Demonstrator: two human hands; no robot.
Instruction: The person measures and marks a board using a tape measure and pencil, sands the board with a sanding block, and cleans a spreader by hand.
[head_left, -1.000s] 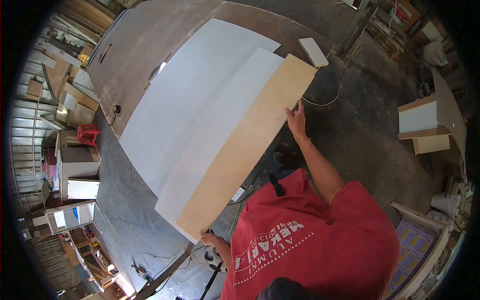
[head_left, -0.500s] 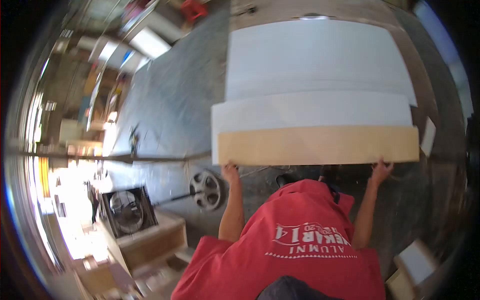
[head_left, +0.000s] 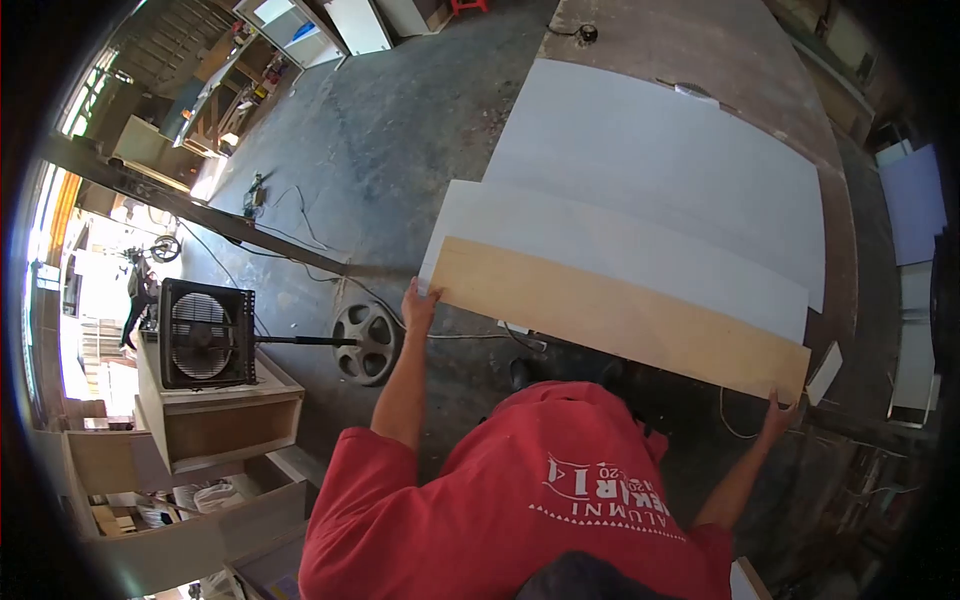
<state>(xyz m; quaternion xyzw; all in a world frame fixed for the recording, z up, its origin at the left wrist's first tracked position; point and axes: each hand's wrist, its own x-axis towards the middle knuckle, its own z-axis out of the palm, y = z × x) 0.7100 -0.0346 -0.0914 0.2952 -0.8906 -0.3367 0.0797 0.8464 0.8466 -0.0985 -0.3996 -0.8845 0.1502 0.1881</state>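
A long tan wooden board (head_left: 620,317) lies slanted in front of me, its right end closer to my body. My left hand (head_left: 420,306) grips its near left corner, the thumb on the top face. At the other end my right hand (head_left: 780,413) holds the near right corner, fingers partly hidden beneath. Against the board's far side shows a white panel (head_left: 590,232), partly covered by it. A larger white sheet (head_left: 670,140) lies beyond that on a brown work surface (head_left: 690,45).
At left, a black box fan (head_left: 205,335) stands on a wooden cabinet (head_left: 230,425). A grey spoked wheel base (head_left: 365,343) rests on the floor beside my left arm. Cables and a post (head_left: 220,227) cross the left side. A small white piece (head_left: 825,373) sits by the board's right end.
The view has turned, and the board now slants down to the right instead of lying level. Both hands keep their hold on its ends.
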